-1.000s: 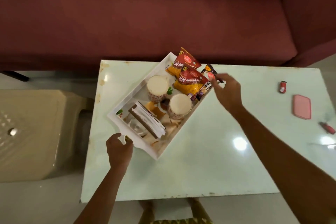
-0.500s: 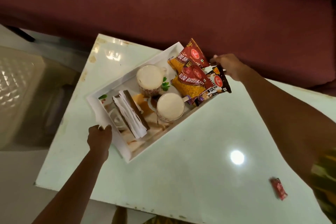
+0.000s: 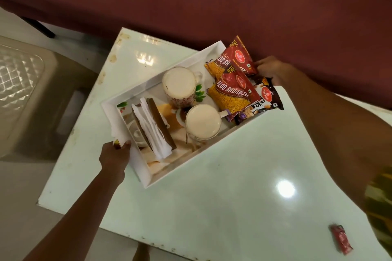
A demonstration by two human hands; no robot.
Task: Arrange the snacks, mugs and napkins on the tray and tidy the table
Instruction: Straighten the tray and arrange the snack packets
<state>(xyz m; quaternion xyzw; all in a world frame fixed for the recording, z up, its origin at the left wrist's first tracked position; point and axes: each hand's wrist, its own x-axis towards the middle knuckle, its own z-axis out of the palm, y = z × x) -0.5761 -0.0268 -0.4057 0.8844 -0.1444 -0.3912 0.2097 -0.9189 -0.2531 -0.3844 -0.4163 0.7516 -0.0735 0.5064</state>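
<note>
On the table: a pale, glossy rectangular table top (image 3: 212, 186) fills the centre of the view, with a dark red sofa (image 3: 233, 6) behind it.
Tray: a white rectangular tray with raised walls (image 3: 148, 82) sits turned at an angle on the table's far half, its right end reaching the table's far edge.
Left hand: the left hand (image 3: 114, 158) grips the tray's near-left end, fingers curled over the rim and closed on it.
Right hand: the right hand (image 3: 270, 69) is at the tray's far-right end, behind the snack packets; its fingers are largely hidden there, so I cannot tell whether they grasp the tray.
Mugs: two mugs filled with a creamy pale drink stand inside the tray, one farther back (image 3: 180, 86) and one nearer (image 3: 203, 122), close together.
Napkins: a stack of white paper napkins in a brown holder (image 3: 152, 127) lies in the tray's left half, just beside the mugs.
Snacks: two red and yellow packets marked Aloo Bhujia, one behind (image 3: 233, 57) and one in front (image 3: 232, 93), overlap at the tray's right end; a dark brown nut packet (image 3: 266, 97) lies beneath them, jutting past the tray's edge.
Elsewhere: a small red wrapper (image 3: 341, 241) lies on the table's near-right corner, well apart from the tray; a beige plastic stool (image 3: 25, 91) stands left of the table.
</note>
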